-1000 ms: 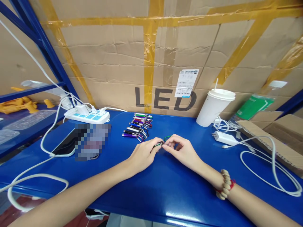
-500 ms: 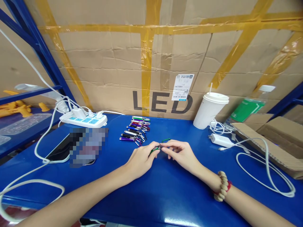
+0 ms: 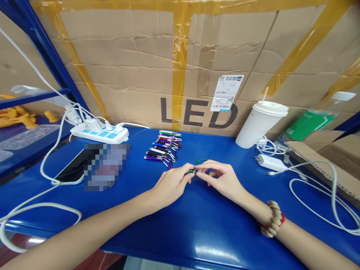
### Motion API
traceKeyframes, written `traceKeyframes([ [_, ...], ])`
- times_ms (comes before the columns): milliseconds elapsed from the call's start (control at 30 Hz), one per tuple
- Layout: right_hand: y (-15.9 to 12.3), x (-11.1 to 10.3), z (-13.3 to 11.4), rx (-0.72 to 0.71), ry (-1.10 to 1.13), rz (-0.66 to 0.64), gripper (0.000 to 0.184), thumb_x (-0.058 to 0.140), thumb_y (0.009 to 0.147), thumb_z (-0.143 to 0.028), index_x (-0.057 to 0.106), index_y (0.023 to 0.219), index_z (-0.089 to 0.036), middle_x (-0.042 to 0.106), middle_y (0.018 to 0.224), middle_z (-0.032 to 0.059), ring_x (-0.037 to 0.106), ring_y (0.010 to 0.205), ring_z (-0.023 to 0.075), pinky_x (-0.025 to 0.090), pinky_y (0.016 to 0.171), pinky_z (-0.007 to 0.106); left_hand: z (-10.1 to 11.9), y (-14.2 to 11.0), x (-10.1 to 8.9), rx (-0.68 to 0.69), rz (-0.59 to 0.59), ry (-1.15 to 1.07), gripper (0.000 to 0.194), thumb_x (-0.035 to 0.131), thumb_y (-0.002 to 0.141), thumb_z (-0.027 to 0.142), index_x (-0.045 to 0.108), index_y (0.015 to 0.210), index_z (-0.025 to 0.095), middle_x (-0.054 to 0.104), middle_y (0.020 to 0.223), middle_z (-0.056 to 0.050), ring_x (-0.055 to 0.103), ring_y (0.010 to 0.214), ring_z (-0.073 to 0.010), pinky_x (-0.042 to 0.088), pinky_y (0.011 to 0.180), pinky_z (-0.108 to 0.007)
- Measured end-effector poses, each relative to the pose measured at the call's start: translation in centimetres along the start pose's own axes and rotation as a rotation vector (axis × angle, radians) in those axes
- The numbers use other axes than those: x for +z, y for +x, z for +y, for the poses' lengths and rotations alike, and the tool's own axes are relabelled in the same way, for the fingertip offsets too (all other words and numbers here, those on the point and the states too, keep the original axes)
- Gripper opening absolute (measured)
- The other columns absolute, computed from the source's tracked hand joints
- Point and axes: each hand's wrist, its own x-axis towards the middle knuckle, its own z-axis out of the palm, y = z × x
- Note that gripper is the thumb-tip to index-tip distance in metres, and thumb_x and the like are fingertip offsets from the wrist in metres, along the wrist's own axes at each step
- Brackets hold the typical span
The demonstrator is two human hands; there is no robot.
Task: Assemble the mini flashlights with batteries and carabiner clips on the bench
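Note:
My left hand (image 3: 176, 180) is closed around a slim green keychain flashlight (image 3: 190, 172), whose metal end points to the right. My right hand (image 3: 222, 178) pinches at that end with thumb and fingertips, which partly hide it. Behind the right fingers a green carabiner (image 3: 201, 161) sticks out. Beyond my left hand lies a row of several similar keychain flashlights (image 3: 161, 150) in purple, black, silver, blue, red and green, each with a carabiner at its right end.
On the blue table (image 3: 180, 232), a power strip (image 3: 104, 133) and a phone (image 3: 71, 167) are at left. A white cup (image 3: 260, 125), a charger (image 3: 271, 163) with cables, a green-labelled bottle (image 3: 311, 122) and an open carton (image 3: 323, 168) stand right. A large cardboard box (image 3: 140, 67) rises behind.
The camera view has shifted, so the cup, bottle and box lettering sit further right. Both hands stay together at the green flashlight, and its round metal end shows more plainly now.

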Motion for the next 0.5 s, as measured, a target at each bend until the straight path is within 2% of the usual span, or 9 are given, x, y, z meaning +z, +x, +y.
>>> traceKeyframes([
  [233, 0.19, -0.23, -0.06, -0.005, -0.015, 0.02, 0.023, 0.064, 0.074, -0.033, 0.072, 0.091, -0.02, 0.064, 0.081, 0.0053, 0.054, 0.059, 0.0095, 0.045, 0.043, 0.019, -0.02, 0.26, 0.11, -0.014, -0.012, -0.079, 0.018, 0.034, 0.092, 0.029, 0.048, 0.099, 0.023, 0.061, 0.081, 0.003, 0.058, 0.075, -0.0129, 0.042, 0.069, -0.023],
  [400, 0.4, -0.47, 0.05, -0.04, -0.008, 0.059, 0.019, 0.068, 0.07, -0.033, 0.073, 0.083, -0.02, 0.066, 0.077, 0.005, 0.056, 0.061, 0.011, 0.039, 0.042, 0.02, -0.44, 0.54, 0.38, 0.069, 0.039, -0.052, 0.02, 0.034, 0.092, 0.026, 0.051, 0.084, 0.019, 0.058, 0.081, 0.0, 0.055, 0.077, -0.0139, 0.042, 0.071, -0.025],
  [500, 0.44, -0.69, 0.02, -0.071, 0.02, 0.031, 0.012, 0.071, 0.067, -0.033, 0.073, 0.07, -0.021, 0.065, 0.072, 0.0037, 0.058, 0.064, 0.0125, 0.042, 0.047, 0.022, -0.59, 0.52, 0.36, 0.123, 0.024, 0.002, 0.022, 0.033, 0.091, 0.023, 0.052, 0.081, 0.019, 0.057, 0.075, 0.0, 0.053, 0.075, -0.014, 0.041, 0.069, -0.024],
])
